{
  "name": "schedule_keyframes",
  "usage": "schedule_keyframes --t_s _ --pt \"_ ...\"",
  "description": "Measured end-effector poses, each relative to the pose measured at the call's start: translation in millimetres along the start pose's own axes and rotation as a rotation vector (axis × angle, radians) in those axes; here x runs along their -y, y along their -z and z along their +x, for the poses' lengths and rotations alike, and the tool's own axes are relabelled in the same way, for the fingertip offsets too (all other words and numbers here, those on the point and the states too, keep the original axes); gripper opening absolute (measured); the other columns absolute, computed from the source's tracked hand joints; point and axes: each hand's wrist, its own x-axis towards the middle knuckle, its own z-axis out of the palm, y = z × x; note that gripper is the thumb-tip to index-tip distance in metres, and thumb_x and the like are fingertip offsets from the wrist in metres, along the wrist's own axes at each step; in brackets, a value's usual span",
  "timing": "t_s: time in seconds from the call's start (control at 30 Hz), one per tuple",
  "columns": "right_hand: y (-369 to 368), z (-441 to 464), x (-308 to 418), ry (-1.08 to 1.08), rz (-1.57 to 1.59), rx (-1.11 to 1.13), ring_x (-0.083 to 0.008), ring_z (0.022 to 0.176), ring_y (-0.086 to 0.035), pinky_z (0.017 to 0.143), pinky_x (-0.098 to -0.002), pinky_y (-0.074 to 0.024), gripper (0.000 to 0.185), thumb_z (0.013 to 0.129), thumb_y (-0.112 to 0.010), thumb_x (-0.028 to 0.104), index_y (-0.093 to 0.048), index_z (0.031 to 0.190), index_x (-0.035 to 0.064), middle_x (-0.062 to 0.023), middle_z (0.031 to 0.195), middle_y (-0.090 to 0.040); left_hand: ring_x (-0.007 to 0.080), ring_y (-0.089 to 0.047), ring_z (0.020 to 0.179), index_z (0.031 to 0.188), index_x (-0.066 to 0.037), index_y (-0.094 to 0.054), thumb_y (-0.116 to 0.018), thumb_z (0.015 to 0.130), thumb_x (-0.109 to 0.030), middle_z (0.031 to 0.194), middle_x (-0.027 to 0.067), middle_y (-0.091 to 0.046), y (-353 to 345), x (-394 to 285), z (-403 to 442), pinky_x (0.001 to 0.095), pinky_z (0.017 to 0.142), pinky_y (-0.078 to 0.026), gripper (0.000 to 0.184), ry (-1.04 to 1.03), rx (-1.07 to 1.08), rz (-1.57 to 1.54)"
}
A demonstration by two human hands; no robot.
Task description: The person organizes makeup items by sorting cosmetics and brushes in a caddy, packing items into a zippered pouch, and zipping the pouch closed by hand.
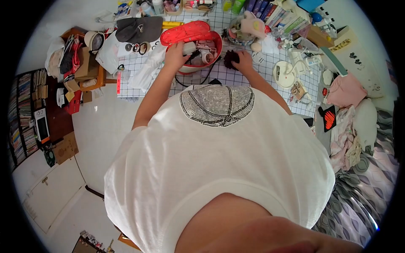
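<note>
My left hand [175, 56] reaches over the left side of an open red case [217, 47]. Its fingers and thumb lie around a small pale container [189, 48], whose exact kind I cannot make out. The red lid [185, 32] is tipped back behind the hand. Inside the case are a pink-and-white roll-shaped item [206, 57] and other small things, partly hidden. To the right of the case, my right hand [243, 63] is closed on a dark, ruffled scrunchie [230, 59], on or just over the checked tablecloth.
A dark grey cap [138, 28] and several round hair ties [144, 47] lie left of the case. Clear plastic packaging [149, 67] and a black cable [206, 79] are near it. A plush toy [253, 26], books [291, 21] and a white lamp [284, 75] stand right.
</note>
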Motion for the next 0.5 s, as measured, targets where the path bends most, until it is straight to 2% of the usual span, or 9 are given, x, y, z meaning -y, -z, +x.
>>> schedule_keyframes --t_s 0.03,0.13,0.2,0.3,0.33,0.43,0.5 --pt "-1 -8 -2 -0.047 -0.142 0.054 -0.0318 0.11 -0.041 0.088 -0.0418 -0.038 0.053 0.067 -0.068 0.021 -0.048 0.116 0.0174 -0.0103 0.118 -0.044 0.0316 -0.051 0.096 0.115 -0.008 -0.046 -0.071 0.064 -0.026 0.104 0.0151 -0.051 -2 0 -1 0.0395 0.079 -0.043 0.06 0.018 0.009 0.058" --pt "-1 -25 -7 -0.083 -0.158 0.069 -0.0339 0.109 -0.04 0.087 -0.0415 -0.0403 0.058 0.063 -0.07 0.02 -0.048 0.116 0.0139 -0.011 0.117 -0.045 0.0299 -0.048 0.101 0.117 -0.008 -0.044 -0.067 0.067 -0.035 0.11 0.0135 -0.048 -9 -7 -3 0.0398 0.081 -0.041 0.062 0.059 0.009 0.219" --pt "-1 -25 -9 -0.093 -0.131 0.094 -0.0336 0.108 -0.041 0.088 -0.0412 -0.0402 0.057 0.062 -0.07 0.017 -0.049 0.115 0.0121 -0.013 0.114 -0.045 0.029 -0.044 0.106 0.118 -0.007 -0.043 -0.064 0.068 -0.04 0.114 0.0128 -0.046 -13 -10 -6 0.0404 0.085 -0.038 0.064 0.072 -0.025 0.307" --pt "-6 -22 -16 -0.104 -0.034 0.067 -0.0335 0.105 -0.043 0.086 -0.0405 -0.0407 0.051 0.064 -0.068 0.014 -0.049 0.111 0.0081 -0.0157 0.111 -0.046 0.0349 -0.038 0.113 0.124 -0.007 -0.038 -0.059 0.072 -0.046 0.121 0.0156 -0.041 -15 -8 -3 0.0447 0.09 -0.034 0.068 0.09 0.035 0.297" --pt "-7 -20 -18 -0.107 0.008 0.047 -0.0336 0.104 -0.044 0.085 -0.0402 -0.041 0.048 0.065 -0.067 0.013 -0.049 0.11 0.0066 -0.0165 0.11 -0.047 0.0332 -0.039 0.111 0.123 -0.007 -0.039 -0.06 0.071 -0.045 0.12 0.0149 -0.041 -16 -8 -3 0.0436 0.09 -0.034 0.068 0.089 0.029 0.288" --pt "2 -11 -9 -0.074 0.314 -0.301 -0.0338 0.096 -0.047 0.082 -0.0398 -0.0404 0.038 0.067 -0.063 0.009 -0.052 0.103 0.0052 -0.0156 0.102 -0.049 0.0303 -0.041 0.108 0.121 -0.007 -0.041 -0.063 0.069 -0.041 0.118 0.0135 -0.042 -16 -5 -5 0.0415 0.089 -0.034 0.066 0.067 -0.022 0.241" --pt "24 0 10 0.032 0.365 -0.402 -0.0335 0.094 -0.048 0.082 -0.0392 -0.0398 0.032 0.068 -0.061 0.008 -0.053 0.099 0.0045 -0.016 0.098 -0.049 0.0309 -0.041 0.108 0.121 -0.008 -0.041 -0.064 0.069 -0.037 0.117 0.0137 -0.042 -15 -5 -9 0.0417 0.088 -0.034 0.064 0.021 -0.083 0.173"
